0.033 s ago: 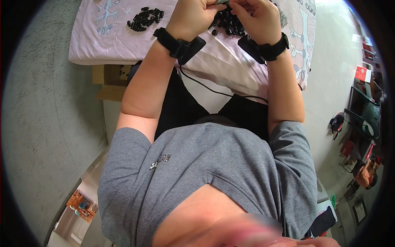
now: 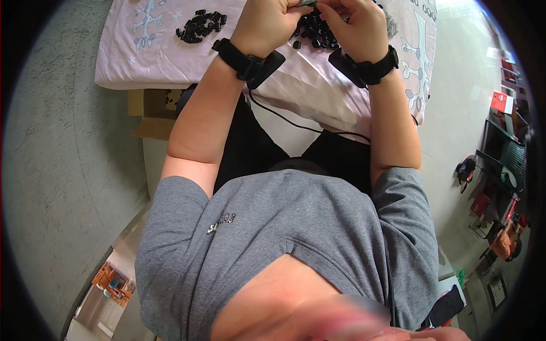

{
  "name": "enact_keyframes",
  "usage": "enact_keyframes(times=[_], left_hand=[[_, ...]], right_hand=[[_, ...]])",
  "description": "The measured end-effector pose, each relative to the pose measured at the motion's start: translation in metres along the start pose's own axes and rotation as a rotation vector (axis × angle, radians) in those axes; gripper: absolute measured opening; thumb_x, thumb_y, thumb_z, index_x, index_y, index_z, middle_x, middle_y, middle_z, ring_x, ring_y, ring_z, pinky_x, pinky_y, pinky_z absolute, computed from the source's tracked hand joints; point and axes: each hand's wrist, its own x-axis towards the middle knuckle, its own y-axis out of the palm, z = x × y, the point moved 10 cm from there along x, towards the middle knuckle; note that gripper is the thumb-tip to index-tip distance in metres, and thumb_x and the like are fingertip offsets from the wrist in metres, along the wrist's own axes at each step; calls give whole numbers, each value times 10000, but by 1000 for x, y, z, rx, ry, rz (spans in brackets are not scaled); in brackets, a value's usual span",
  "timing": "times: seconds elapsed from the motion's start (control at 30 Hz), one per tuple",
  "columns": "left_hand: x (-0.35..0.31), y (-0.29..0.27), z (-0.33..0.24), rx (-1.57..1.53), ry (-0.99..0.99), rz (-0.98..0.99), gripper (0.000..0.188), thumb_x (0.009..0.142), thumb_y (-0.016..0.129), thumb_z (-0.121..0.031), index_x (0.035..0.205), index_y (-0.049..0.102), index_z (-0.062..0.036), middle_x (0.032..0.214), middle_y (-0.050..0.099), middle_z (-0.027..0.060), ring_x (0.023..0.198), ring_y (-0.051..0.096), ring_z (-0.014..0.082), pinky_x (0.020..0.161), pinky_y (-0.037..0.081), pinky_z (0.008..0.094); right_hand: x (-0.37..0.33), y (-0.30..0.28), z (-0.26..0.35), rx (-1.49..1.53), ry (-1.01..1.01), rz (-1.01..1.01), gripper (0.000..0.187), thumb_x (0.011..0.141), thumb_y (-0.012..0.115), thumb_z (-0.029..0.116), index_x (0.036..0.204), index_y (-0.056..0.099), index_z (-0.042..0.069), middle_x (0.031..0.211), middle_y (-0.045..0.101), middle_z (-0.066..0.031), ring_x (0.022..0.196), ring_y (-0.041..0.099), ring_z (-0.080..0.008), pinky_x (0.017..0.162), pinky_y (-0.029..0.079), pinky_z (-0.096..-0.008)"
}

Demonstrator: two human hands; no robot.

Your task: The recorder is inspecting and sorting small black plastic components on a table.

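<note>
At the top edge of the view my left hand [image 2: 263, 27] and my right hand [image 2: 364, 29] meet over the table. Between their fingertips shows a small grey-green piece [image 2: 307, 2], cut off by the picture's edge. My left fingers close on it, while my right thumb and fingers are pinched together close beside it. Whatever the right pinch holds is too small to make out. Under and between the hands lies a pile of small black parts [image 2: 314, 37]. A second group of black parts [image 2: 202, 26] lies to the left of my left hand.
A pale pink patterned cloth [image 2: 153, 68] covers the table. Below its left front edge stands an open cardboard box [image 2: 153, 116]. Black straps with boxy modules sit on both wrists, and a black cable [image 2: 284, 119] hangs between them. Shelves and clutter [image 2: 506, 153] stand far right.
</note>
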Motion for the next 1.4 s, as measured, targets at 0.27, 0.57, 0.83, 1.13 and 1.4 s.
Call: enact_keyframes(times=[0.27,0.57,0.83,1.13,1.4], left_hand=[[-2,5,27,-93,-299,33,140,904,694,1,1038,724,29,889,733,111,741,691,167,655,512,304],[8,-53,44,-293,-200,-155,277,905,711,-19,1178,672,14,1004,758,124,880,732,182,773,581,307],[-12,-39,76,324,-321,89,281,860,770,-196,1099,743,-50,874,748,167,816,740,292,746,574,383],[-7,0,102,-466,-474,71,157,953,712,-33,1103,742,2,956,757,42,843,712,125,762,566,262],[-19,28,92,-1182,-642,142,210,1031,636,-110,1212,696,-23,1088,748,64,938,721,139,850,599,262]], right_hand=[[-3,2,1,198,83,-47,59,843,743,-25,879,697,-13,749,633,-80,724,664,-149,645,536,-280],[-2,18,-45,681,330,24,76,992,655,26,1061,674,0,973,712,-53,843,698,-124,783,564,-249],[-4,10,-86,696,338,-138,181,1022,644,103,1164,677,-3,922,715,-47,759,689,-119,699,560,-255],[-5,18,-75,717,375,-51,224,1015,644,80,1209,675,-28,956,736,-76,791,733,-153,720,586,-269],[-8,26,-57,855,339,52,149,980,650,-21,1116,700,-54,1003,746,-110,914,737,-179,857,609,-300]])
